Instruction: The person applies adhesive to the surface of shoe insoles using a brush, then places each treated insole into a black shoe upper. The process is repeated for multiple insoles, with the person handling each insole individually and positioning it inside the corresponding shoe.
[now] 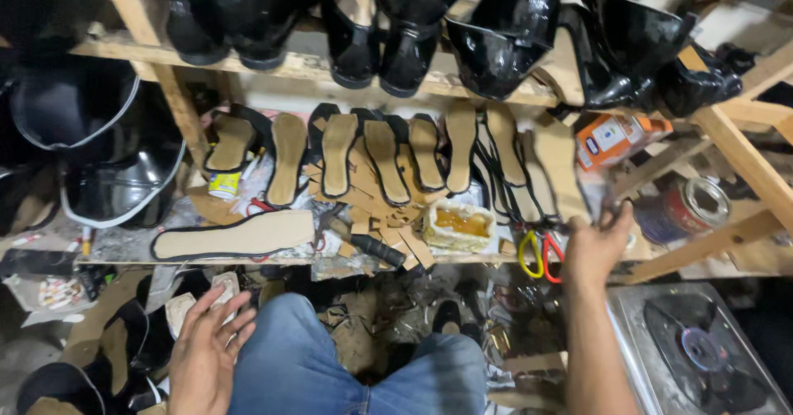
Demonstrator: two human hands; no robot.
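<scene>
Left hand (206, 349) open, low by knee; right hand (596, 246) outstretched, fingers seemingly curled.

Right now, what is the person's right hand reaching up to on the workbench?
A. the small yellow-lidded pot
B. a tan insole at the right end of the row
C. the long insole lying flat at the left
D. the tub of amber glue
B: the right hand is raised at the right end of the row, its fingers on a tan insole, just above the scissors.

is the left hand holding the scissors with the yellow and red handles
No, the left hand hovers empty by the knee, while the scissors lie on the bench beside the right hand.
</scene>
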